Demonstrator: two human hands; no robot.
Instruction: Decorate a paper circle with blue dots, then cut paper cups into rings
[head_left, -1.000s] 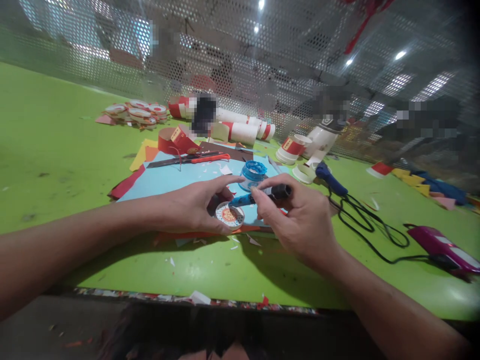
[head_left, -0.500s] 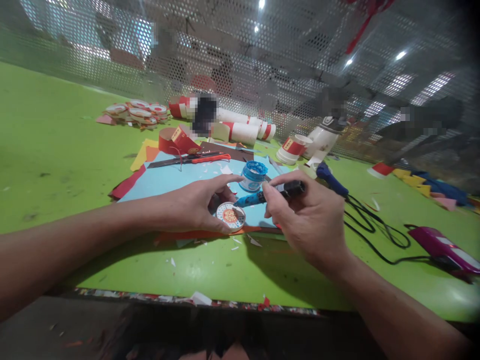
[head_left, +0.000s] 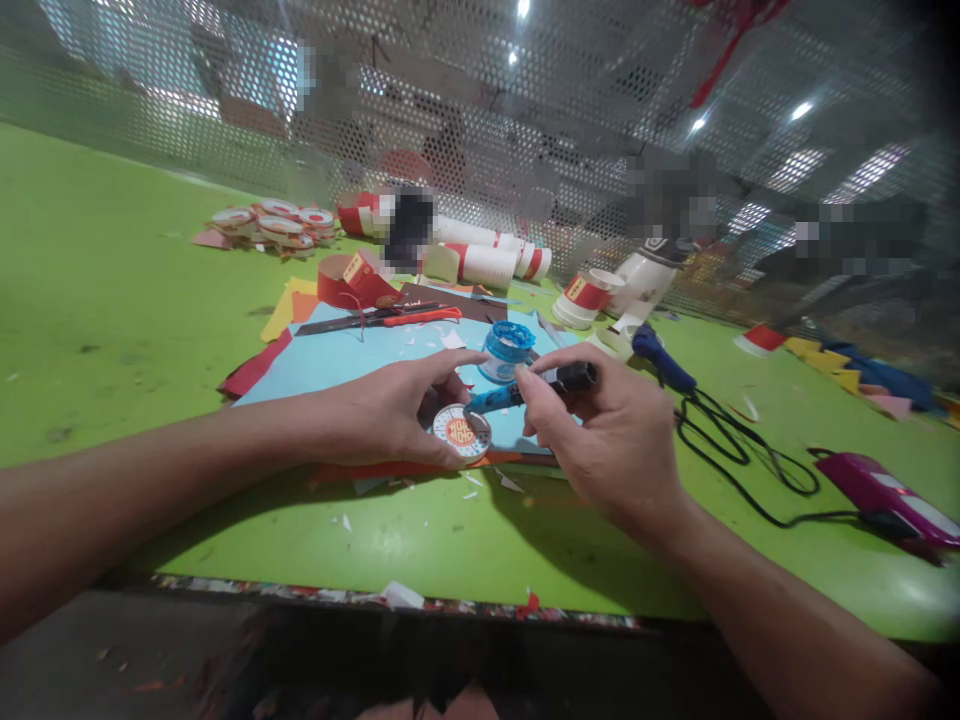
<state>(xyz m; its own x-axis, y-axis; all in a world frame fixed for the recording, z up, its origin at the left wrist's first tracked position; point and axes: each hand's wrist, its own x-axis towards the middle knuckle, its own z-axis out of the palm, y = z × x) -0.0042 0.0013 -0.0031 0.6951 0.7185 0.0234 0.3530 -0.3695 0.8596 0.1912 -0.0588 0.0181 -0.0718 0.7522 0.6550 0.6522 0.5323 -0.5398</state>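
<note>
My left hand (head_left: 409,405) curves around a small round white disc (head_left: 450,448), thumb and fingers at its rim. The disc's face has an orange emblem in the middle and small dark marks around it. In my right hand (head_left: 607,430) is a pen-like tool (head_left: 501,398), blue and stained at the front and black at the back. It slants down to the left, and its tip is at the disc's upper part; whether it touches I cannot tell. Just behind the tool stands an open blue jar (head_left: 506,352) with whitish contents.
Light-blue paper sheets (head_left: 300,370) lie under the work, with scissors (head_left: 382,320) and red bands (head_left: 356,280) behind. Stacked discs (head_left: 277,228) sit back left, paper cups (head_left: 476,265) at the back. Right are a blue-handled tool (head_left: 666,360), its cord and a magenta box (head_left: 889,500).
My right hand has moved slightly left, and the tool's tip has shifted a little left over the disc. My left hand and the disc stay in place.
</note>
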